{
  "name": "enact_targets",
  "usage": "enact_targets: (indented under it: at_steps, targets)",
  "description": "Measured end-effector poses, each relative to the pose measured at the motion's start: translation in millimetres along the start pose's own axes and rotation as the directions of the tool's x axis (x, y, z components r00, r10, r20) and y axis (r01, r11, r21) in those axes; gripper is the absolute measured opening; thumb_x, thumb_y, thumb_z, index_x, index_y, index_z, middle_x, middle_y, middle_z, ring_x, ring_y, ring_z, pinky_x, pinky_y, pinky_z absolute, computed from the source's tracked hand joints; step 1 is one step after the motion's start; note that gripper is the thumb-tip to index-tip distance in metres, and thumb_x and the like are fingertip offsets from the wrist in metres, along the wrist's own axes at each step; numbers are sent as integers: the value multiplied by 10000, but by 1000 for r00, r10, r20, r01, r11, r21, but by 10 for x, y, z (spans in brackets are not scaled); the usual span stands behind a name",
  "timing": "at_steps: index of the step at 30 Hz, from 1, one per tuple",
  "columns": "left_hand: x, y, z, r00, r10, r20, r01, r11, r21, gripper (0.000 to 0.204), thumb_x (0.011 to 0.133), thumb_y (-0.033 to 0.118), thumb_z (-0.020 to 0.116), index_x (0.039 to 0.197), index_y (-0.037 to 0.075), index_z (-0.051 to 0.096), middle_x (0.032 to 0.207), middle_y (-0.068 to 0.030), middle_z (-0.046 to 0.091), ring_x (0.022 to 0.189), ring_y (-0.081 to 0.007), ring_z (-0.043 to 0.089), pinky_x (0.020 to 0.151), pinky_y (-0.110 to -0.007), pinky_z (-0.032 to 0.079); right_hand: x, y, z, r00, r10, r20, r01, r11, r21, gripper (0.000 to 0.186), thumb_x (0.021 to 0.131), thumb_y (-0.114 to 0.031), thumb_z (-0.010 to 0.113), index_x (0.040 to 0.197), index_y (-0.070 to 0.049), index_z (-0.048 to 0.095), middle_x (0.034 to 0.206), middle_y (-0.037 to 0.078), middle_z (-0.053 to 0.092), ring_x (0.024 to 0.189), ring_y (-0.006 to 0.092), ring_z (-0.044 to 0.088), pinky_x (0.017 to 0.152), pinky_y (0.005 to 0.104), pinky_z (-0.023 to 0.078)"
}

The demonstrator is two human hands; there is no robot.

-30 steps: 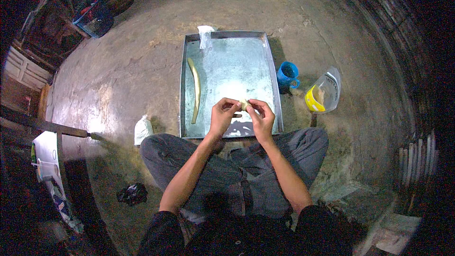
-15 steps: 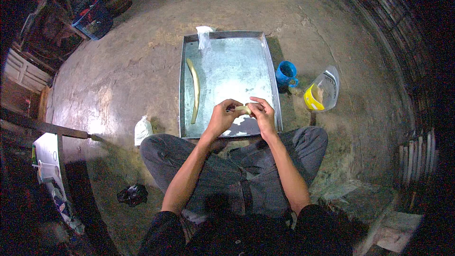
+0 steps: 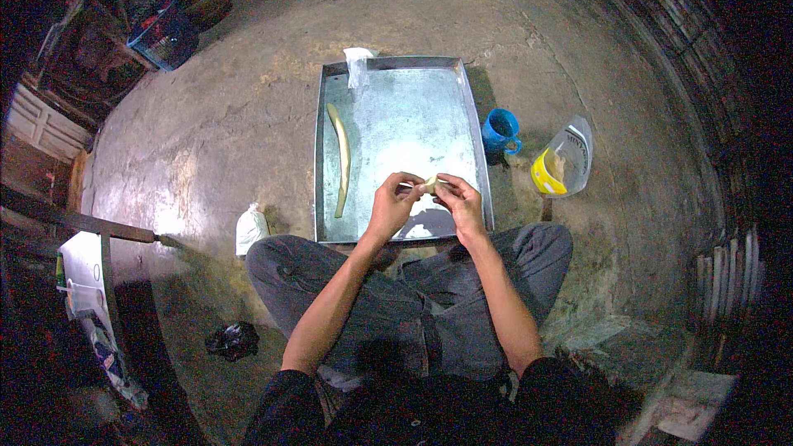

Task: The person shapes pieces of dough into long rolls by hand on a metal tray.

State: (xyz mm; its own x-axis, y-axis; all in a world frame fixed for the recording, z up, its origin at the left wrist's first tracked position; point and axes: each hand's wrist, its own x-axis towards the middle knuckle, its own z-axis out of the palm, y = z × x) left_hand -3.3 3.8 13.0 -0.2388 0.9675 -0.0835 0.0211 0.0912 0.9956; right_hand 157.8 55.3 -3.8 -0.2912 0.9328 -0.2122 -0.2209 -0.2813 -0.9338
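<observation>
Over the near part of a shallow metal tray [image 3: 401, 116], my left hand [image 3: 393, 206] and my right hand [image 3: 464, 208] meet. Their fingertips pinch a small pale piece of dough [image 3: 430, 185] between them. On the tray's left side lies a long, slightly curved rope of pale dough [image 3: 343, 161]. A white plastic bag [image 3: 358, 66] hangs over the tray's far rim, near its left corner. The fingers partly cover the dough piece, so its full shape is hard to make out.
Right of the tray stand a blue mug [image 3: 500, 130] and an opened clear-and-yellow bag [image 3: 555, 169] with pale stuff inside. A filled white bag [image 3: 251, 231] sits by my left knee. A crumpled black plastic bag [image 3: 232, 340] lies on the concrete floor, and a blue basket [image 3: 165, 40] stands far left.
The fingers of my right hand have closed in around the small dough piece, which now sits more upright between the fingertips. The dough rope and the tray's surroundings stay the same.
</observation>
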Motion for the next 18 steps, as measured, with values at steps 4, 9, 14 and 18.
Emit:
enact_targets:
  at_steps: [4, 9, 14, 18]
  targets:
    - [13, -88, 60, 993, -105, -52, 81, 936, -341, 491, 1038, 379, 503, 1310, -30, 527, 1286, -178, 618, 1148, -235, 612, 971, -369, 487, -94, -85, 114, 978, -203, 43, 208, 956, -208, 294, 890, -129, 727, 1147, 0, 668, 962, 100, 712, 869, 161, 681, 784, 287, 547]
    - [-11, 22, 122, 979, -106, 173, 194, 746, -638, 673, 1066, 491, 298, 1499, -25, 304, 1548, -223, 359, 1454, -335, 301, 1184, -465, 253, -513, -81, 514, 864, -402, 303, 477, 459, -749, 274, 999, -118, 548, 1190, 53, 644, 1346, 213, 571, 1271, 311, 540, 1033, 414, 453]
    - [-75, 82, 338, 992, 55, 111, -43, 993, -108, 708, 1070, 513, 233, 1546, -11, 216, 1577, -219, 305, 1490, -313, 226, 1220, -424, 166, -105, -198, 586, 951, -245, 188, 299, 887, -353, 652, 1056, -447, 303, 1509, 16, 231, 1621, 200, 156, 1501, 339, 164, 1203, 415, 174]
    - [-44, 224, 297, 956, 292, 11, -253, 846, -470, 708, 1063, 541, 166, 1590, 73, 103, 1638, -152, 175, 1506, -318, 166, 1228, -436, 112, -17, -204, 827, 893, -268, 362, 423, 777, -467, 675, 1075, -480, 139, 1580, -41, 52, 1650, 195, -35, 1513, 360, -112, 1230, 451, -16]
